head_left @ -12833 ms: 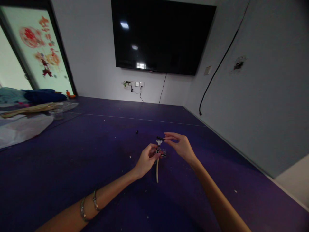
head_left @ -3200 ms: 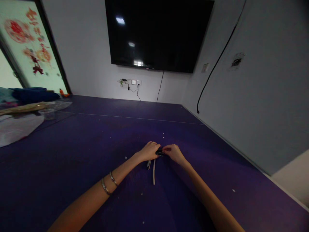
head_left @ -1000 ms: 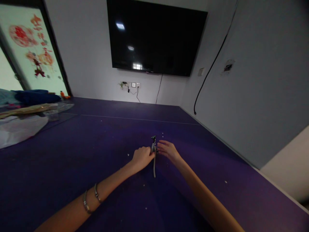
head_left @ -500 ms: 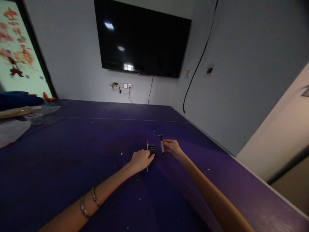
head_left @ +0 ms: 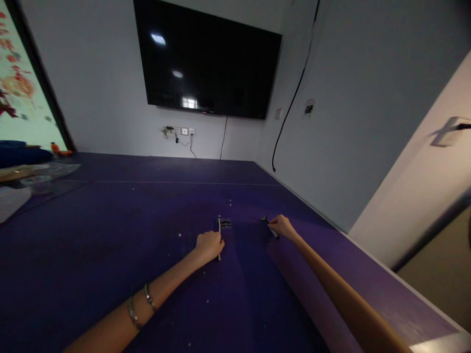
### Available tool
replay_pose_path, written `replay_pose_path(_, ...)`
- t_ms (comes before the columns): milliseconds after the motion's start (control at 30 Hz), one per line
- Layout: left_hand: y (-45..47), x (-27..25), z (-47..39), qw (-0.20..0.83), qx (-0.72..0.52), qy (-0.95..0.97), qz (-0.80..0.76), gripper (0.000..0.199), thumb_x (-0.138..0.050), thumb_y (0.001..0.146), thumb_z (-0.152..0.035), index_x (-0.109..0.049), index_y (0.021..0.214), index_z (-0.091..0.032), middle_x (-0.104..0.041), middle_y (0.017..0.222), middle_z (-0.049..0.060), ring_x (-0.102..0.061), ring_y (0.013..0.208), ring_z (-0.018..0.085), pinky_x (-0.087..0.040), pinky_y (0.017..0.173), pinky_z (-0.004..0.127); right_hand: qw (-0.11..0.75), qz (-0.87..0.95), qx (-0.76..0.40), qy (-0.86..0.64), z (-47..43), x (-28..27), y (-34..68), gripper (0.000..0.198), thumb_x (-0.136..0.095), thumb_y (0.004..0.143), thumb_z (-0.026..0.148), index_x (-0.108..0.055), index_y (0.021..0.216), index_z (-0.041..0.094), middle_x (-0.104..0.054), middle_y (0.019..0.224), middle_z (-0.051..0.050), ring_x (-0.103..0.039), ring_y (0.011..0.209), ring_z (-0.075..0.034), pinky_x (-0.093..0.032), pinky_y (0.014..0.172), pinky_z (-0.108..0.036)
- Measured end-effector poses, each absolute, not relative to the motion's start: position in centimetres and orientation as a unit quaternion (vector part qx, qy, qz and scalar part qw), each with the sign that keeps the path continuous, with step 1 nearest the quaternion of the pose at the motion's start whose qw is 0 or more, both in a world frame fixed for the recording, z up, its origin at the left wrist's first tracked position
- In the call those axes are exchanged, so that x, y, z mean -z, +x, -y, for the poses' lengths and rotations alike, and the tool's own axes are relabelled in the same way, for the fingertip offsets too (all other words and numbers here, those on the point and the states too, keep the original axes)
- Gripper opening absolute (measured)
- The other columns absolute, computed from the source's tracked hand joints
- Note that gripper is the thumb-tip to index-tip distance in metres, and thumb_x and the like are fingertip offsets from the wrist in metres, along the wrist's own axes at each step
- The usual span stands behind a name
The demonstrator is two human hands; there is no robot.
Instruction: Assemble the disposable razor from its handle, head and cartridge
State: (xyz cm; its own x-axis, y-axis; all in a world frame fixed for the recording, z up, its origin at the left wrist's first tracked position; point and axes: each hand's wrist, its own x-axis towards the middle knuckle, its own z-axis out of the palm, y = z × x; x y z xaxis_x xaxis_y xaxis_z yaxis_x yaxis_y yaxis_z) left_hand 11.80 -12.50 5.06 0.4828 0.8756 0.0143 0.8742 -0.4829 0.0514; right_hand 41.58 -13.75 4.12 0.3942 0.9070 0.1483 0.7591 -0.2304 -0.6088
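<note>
My right hand (head_left: 284, 227) pinches the handle of a razor (head_left: 273, 231) near the table's surface, its head tilted toward the far left. To its left, my left hand (head_left: 209, 245) is closed around the middle of a thin white stick (head_left: 220, 225), whose ends show beyond and below the fingers. Right beside the stick's far end lies a small dark, see-through piece (head_left: 225, 223); its kind is too small to make out. Both hands are low over the purple tabletop (head_left: 162, 274).
Small white bits (head_left: 180, 235) are scattered over the tabletop. Plastic bags (head_left: 14, 200) and dark blue cloth (head_left: 22, 154) lie at the far left, near a small orange object (head_left: 56, 148). A black cable (head_left: 290, 110) hangs along the wall, right of a television (head_left: 209, 59).
My right hand has moved right with the razor, away from the left hand. The razor went from nearly upright to slanted. My left hand stays near the stick. The view has shifted slightly.
</note>
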Motion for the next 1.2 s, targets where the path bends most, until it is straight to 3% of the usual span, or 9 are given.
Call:
replay_pose_path(200, 11.6, -4.5, 12.4, 0.022, -0.023, 0.857, -0.514, 0.036, -0.035, 0.086, -0.03, -0.067, 0.088, -0.014, -0.069, 0.092, 0.012, -0.065, 0.086, 0.026, -0.048, 0.073, 0.036, 0.279, 0.543, -0.108, -0.784, 13.8, -4.3, 41.5, 0.019, -0.056, 0.053, 0.008, -0.056, 0.036, 0.017, -0.048, 0.034, 0.002, -0.055, 0.046, -0.014, -0.034, 0.046, -0.02)
replay_pose_path(300, 11.4, -4.6, 12.4, 0.018, -0.042, 0.855, -0.516, 0.037, -0.033, 0.086, -0.029, -0.067, 0.086, -0.014, -0.069, 0.091, 0.012, -0.065, 0.084, 0.026, -0.049, 0.071, 0.036, 0.293, 0.546, -0.104, -0.778, 14.0, -4.7, 41.3, 0.019, -0.056, 0.054, 0.007, -0.057, 0.038, 0.017, -0.052, 0.038, -0.001, -0.059, 0.053, -0.017, -0.038, 0.05, -0.021)
replay_pose_path(467, 11.6, -5.8, 13.1, -0.001, -0.081, 0.853, -0.515, 0.037, -0.032, 0.087, -0.03, -0.065, 0.09, -0.014, -0.069, 0.086, 0.012, -0.066, 0.081, 0.025, -0.049, 0.069, 0.035, 0.35, 0.564, -0.135, -0.735, 14.1, -5.4, 38.0, 0.015, -0.059, 0.067, 0.017, -0.069, 0.078, 0.015, -0.068, 0.074, -0.007, -0.064, 0.074, -0.019, -0.046, 0.061, -0.024)
replay_pose_path(533, 12.2, -6.4, 13.7, -0.012, -0.096, 0.859, -0.503, 0.036, -0.032, 0.087, -0.031, -0.064, 0.091, -0.014, -0.069, 0.084, 0.012, -0.066, 0.079, 0.025, -0.049, 0.068, 0.035, 0.386, 0.564, -0.194, -0.704, 14.2, -5.6, 35.5, 0.025, -0.058, 0.073, 0.026, -0.066, 0.095, 0.015, -0.068, 0.082, -0.007, -0.064, 0.073, -0.016, -0.049, 0.061, -0.024)
replay_pose_path(600, 13.0, -6.8, 14.5, -0.02, -0.107, 0.866, -0.489, 0.036, -0.031, 0.088, -0.031, -0.063, 0.091, -0.014, -0.069, 0.082, 0.012, -0.066, 0.078, 0.026, -0.049, 0.067, 0.037, 0.499, 0.496, -0.366, -0.609, 14.4, -5.7, 32.9, 0.034, -0.061, 0.073, 0.031, -0.06, 0.103, 0.015, -0.067, 0.088, -0.008, -0.064, 0.073, -0.015, -0.052, 0.064, -0.026)
replay_pose_path(667, 13.7, -7.1, 15.2, -0.024, -0.114, 0.871, -0.477, 0.035, -0.032, 0.088, -0.03, -0.062, 0.092, -0.014, -0.069, 0.081, 0.013, -0.066, 0.077, 0.027, -0.049, 0.067, 0.038, 0.55, 0.429, -0.478, -0.534, 14.6, -5.8, 30.7, 0.037, -0.067, 0.069, 0.032, -0.058, 0.101, 0.016, -0.066, 0.088, -0.007, -0.064, 0.07, -0.014, -0.053, 0.064, -0.027)
replay_pose_path(767, 14.5, -7.3, 16.0, -0.023, -0.122, 0.877, -0.465, 0.032, -0.035, 0.087, -0.03, -0.06, 0.096, -0.013, -0.068, 0.082, 0.014, -0.066, 0.078, 0.028, -0.049, 0.067, 0.039, 0.561, 0.375, -0.551, -0.49, 15.0, -5.8, 28.9, 0.033, -0.073, 0.063, 0.027, -0.057, 0.09, 0.017, -0.064, 0.075, -0.002, -0.062, 0.061, -0.012, -0.051, 0.057, -0.025)
replay_pose_path(1000, 15.2, -7.3, 16.6, 0.001, -0.135, 0.894, -0.427, 0.037, -0.033, 0.089, -0.042, -0.057, 0.099, -0.016, -0.067, 0.083, 0.011, -0.065, 0.079, 0.027, -0.048, 0.07, 0.04, 0.563, 0.41, -0.513, -0.502, 15.0, -5.8, 30.2, 0.025, -0.071, 0.06, 0.023, -0.062, 0.081, 0.015, -0.063, 0.069, -0.001, -0.059, 0.059, -0.012, -0.048, 0.053, -0.022)
replay_pose_path(1200, 13.9, -6.5, 12.4, -0.003, -0.203, 0.912, -0.357, 0.029, -0.046, 0.083, -0.037, -0.051, 0.102, -0.016, -0.059, 0.105, 0.011, -0.056, 0.098, 0.024, -0.045, 0.081, 0.036, 0.501, 0.477, -0.312, -0.651, 14.8, -6.1, 38.0, 0.021, -0.061, 0.066, 0.025, -0.068, 0.081, 0.012, -0.066, 0.07, -0.004, -0.059, 0.058, -0.013, -0.046, 0.052, -0.021)
